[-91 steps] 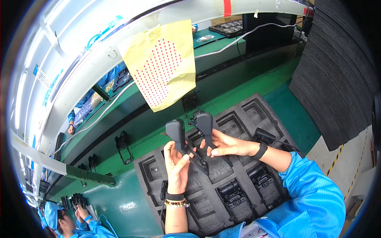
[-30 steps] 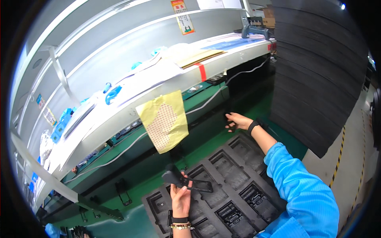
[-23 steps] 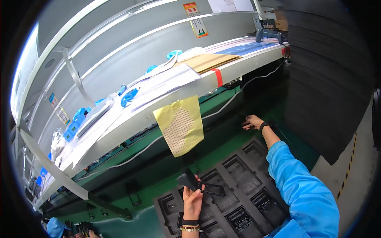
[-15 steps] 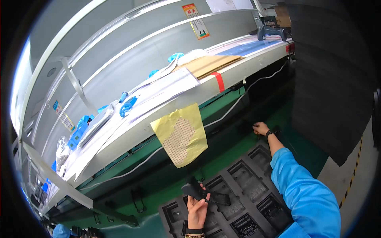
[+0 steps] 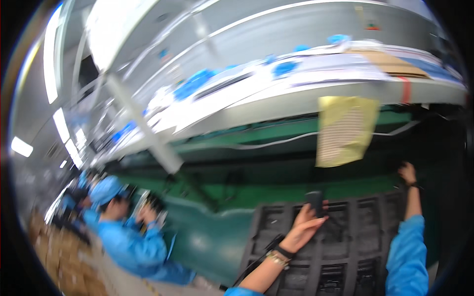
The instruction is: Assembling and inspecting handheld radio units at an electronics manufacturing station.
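Note:
My left hand (image 5: 302, 231), with a dark band and a beaded bracelet at the wrist, is closed around a black handheld device (image 5: 314, 199). Its details are smeared by motion. Below and beside it lies a dark foam tray (image 5: 346, 232) with rectangular compartments, several of them holding black parts (image 5: 332, 280). My right hand (image 5: 408, 173) reaches out past the tray's far right corner, over a dark area under the bench. Its fingers are blurred, so whether anything is in them does not show.
A long white bench (image 5: 266, 101) runs behind the tray, bearing papers, blue items and a brown cardboard sheet (image 5: 387, 64). A yellow sheet (image 5: 345, 130) hangs off its front edge. To the left, a co-worker in blue (image 5: 131, 244) sits by the green work surface (image 5: 207, 241).
The view has swung left, so bench and tray appear farther right and a co-worker has come into sight. The black device stays in my left hand; my right arm remains stretched out.

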### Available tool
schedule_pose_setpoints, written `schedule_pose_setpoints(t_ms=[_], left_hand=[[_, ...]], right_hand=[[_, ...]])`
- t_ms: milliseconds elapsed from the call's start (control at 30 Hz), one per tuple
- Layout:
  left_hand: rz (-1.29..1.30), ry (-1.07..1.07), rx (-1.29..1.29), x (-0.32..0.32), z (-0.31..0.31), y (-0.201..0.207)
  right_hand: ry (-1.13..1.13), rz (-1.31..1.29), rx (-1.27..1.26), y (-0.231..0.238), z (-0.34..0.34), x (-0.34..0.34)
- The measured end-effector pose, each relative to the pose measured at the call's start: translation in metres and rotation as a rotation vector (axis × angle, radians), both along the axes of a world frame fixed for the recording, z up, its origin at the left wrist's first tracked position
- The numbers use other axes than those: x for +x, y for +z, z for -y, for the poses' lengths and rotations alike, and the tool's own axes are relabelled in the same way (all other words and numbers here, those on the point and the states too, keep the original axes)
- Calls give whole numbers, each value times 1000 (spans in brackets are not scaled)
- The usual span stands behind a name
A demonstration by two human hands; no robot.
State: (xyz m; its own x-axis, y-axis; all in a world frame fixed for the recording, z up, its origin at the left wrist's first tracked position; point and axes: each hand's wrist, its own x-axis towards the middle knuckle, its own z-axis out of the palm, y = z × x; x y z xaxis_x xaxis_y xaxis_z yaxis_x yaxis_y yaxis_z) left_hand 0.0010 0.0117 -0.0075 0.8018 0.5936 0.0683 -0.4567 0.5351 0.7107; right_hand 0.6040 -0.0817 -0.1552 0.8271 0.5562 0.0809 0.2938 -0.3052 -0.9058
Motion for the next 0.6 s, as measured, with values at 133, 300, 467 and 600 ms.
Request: schedule_pose_setpoints(t_ms=[133,300,467,600], left_hand=[[23,-24,-11,-9,-3,-6],[14,18,-37,-15,-1,-9],[33,-4,-37,-10,-4,-9],[27,-11,-49,-6,-4,-13]], right_hand=[[-62,-170,276,-32,-15,45],[-74,-173,244,-40,-32,50],[96,-256,185,-37,-27,48],[66,-292,83,-42,-41,30]])
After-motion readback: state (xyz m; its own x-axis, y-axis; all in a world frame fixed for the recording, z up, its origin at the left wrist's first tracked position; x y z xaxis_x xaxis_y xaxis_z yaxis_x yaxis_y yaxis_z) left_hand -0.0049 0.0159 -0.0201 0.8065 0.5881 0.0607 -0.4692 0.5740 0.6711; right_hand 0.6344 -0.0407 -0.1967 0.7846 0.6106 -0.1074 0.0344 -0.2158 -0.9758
